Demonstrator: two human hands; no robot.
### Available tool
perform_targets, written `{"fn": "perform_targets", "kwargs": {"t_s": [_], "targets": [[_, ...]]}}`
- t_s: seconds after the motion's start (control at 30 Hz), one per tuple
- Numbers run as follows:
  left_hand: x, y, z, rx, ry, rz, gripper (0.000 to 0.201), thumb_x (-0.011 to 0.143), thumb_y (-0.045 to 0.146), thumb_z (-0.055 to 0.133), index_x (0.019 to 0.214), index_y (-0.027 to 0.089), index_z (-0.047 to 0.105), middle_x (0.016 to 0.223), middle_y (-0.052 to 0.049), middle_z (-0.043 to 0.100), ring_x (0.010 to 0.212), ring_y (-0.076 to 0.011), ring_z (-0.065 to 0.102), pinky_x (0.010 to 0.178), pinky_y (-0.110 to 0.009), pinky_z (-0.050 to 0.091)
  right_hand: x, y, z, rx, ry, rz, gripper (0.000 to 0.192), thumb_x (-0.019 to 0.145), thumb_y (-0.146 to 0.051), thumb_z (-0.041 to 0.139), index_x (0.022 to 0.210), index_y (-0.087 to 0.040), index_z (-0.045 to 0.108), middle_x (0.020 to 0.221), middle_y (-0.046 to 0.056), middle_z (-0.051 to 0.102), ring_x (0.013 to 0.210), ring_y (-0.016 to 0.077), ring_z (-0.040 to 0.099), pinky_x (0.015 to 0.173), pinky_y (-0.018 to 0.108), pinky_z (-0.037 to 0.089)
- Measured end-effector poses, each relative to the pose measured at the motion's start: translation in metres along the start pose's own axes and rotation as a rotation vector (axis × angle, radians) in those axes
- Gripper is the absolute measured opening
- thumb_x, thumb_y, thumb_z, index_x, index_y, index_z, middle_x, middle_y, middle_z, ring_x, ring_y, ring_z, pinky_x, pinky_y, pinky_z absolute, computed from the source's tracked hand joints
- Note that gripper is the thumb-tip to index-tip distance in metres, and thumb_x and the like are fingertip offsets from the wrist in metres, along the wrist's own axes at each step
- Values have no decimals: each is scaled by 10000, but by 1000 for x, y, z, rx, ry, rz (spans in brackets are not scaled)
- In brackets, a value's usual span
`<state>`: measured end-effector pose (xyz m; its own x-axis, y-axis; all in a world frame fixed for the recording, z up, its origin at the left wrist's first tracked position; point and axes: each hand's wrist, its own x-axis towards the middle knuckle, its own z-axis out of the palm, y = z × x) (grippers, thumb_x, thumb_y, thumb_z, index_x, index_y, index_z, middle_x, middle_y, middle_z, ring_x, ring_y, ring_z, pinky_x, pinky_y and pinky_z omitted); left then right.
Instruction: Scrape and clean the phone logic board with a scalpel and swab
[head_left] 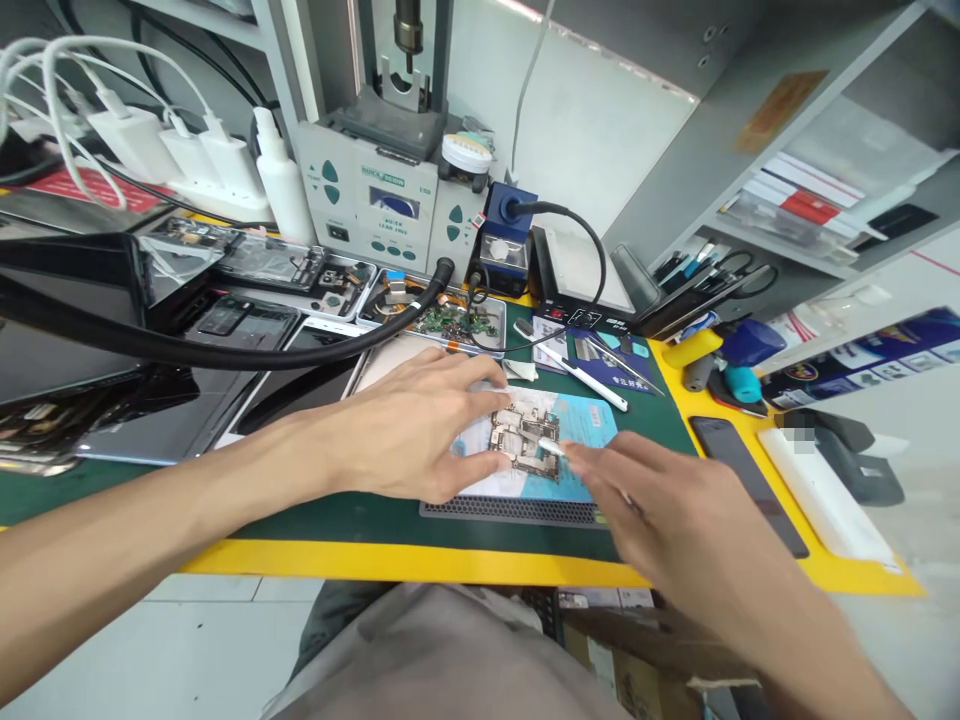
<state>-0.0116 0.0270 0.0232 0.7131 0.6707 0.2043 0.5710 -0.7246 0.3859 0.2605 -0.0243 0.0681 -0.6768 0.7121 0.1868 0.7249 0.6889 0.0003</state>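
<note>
Metal-shielded circuit board (521, 440) on blue card (577, 420), mid table (337, 515). Left hand (420, 430) flat, fingertips steadying board edge, grasping nothing. Right hand (667, 510) pinching thin tool (551, 447), tip on board. Advice: press lightly, pry shallow.

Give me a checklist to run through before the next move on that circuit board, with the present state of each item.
1. Circuit board lies flat on the blue card: ok.
2. Left hand steadies it, fingers at the board's left edge: ok.
3. Right hand holds a thin tool, tip at the board: ok, though which tool cannot tell.
4. Tip exactly on the intended part: cannot tell, too small.
5. Black hose lies behind the left hand, apart from the board: ok.
6. White pen-like tool lies beyond the card, out of the hands' way: ok.
</note>
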Motion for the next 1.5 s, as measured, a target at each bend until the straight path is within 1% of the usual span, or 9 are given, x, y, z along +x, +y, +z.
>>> {"fn": "perform_targets", "kwargs": {"t_s": [0.07, 0.13, 0.23, 0.4, 0.53, 0.77, 0.97, 1.13, 1.5], "targets": [[0, 0, 0, 2, -1, -1, 486, 1019, 485, 578, 1376, 168, 666, 1429, -117, 601, 1245, -331, 630, 1132, -539, 443, 11, 22, -6, 145, -71, -10, 312, 1077, -190, 498, 1144, -160, 801, 793, 44, 670, 600, 162, 599, 537, 299, 406], [0, 0, -1, 3, 2, -6, 489, 1016, 485, 583, 1380, 169, 665, 1432, -114, 603, 1244, -327, 630, 1130, -529, 445, 24, 42, -12, 296, -197, -17, 304, 1085, -225, 517, 1172, -224, 808, 843, 36, 714, 703, 160, 647, 616, 275, 455], [1, 0, -1, -1, -8, -16, 499, 1011, 486, 598, 1388, 166, 661, 1447, -114, 602, 1261, -328, 623, 1135, -515, 443, 46, 62, -19, 410, -313, -38, 269, 1074, -304, 570, 1126, -244, 827, 860, 31, 749, 720, 153, 661, 633, 266, 466], [1, 1, -1, -8, -32, -36, 508, 1013, 499, 593, 1415, 192, 648, 1454, -104, 595, 1284, -331, 606, 1165, -540, 408, 73, 72, -26, 452, -427, -94, 240, 1043, -315, 613, 1041, -244, 843, 925, 32, 801, 774, 151, 708, 678, 249, 493], [0, 1, -2, -5, -36, -32, 511, 1013, 490, 597, 1413, 177, 649, 1444, -104, 596, 1285, -325, 597, 1164, -539, 407, 81, 75, -26, 450, -474, -108, 246, 1038, -292, 606, 1065, -253, 848, 981, 33, 812, 819, 150, 706, 691, 242, 488], [1, 0, 0, 1, -30, -43, 513, 1018, 521, 579, 1417, 206, 648, 1472, -94, 586, 1281, -331, 611, 1164, -540, 419, 80, 82, -25, 487, -493, -101, 250, 1042, -308, 612, 1114, -251, 844, 972, 39, 809, 825, 171, 714, 711, 273, 496], [0, 1, -1, 5, -31, -49, 538, 1011, 517, 593, 1430, 182, 639, 1482, -121, 586, 1311, -341, 611, 1186, -524, 410, 71, 79, -32, 466, -398, -87, 277, 1059, -404, 619, 1099, -243, 841, 917, 47, 781, 770, 184, 693, 697, 301, 497], [0, 2, -2, 10, -37, -58, 544, 1009, 531, 582, 1428, 189, 644, 1480, -111, 589, 1292, -350, 617, 1181, -543, 416, 69, 71, -30, 422, -376, -104, 281, 1067, -359, 597, 1039, -215, 837, 908, 54, 773, 775, 172, 683, 683, 282, 473], [0, 1, -1, -2, -31, -61, 528, 1010, 526, 589, 1428, 210, 645, 1486, -100, 584, 1304, -349, 610, 1196, -572, 402, 68, 72, -25, 391, -366, -115, 243, 1057, -324, 606, 1056, -245, 836, 926, 38, 774, 781, 156, 678, 675, 254, 454]]}}
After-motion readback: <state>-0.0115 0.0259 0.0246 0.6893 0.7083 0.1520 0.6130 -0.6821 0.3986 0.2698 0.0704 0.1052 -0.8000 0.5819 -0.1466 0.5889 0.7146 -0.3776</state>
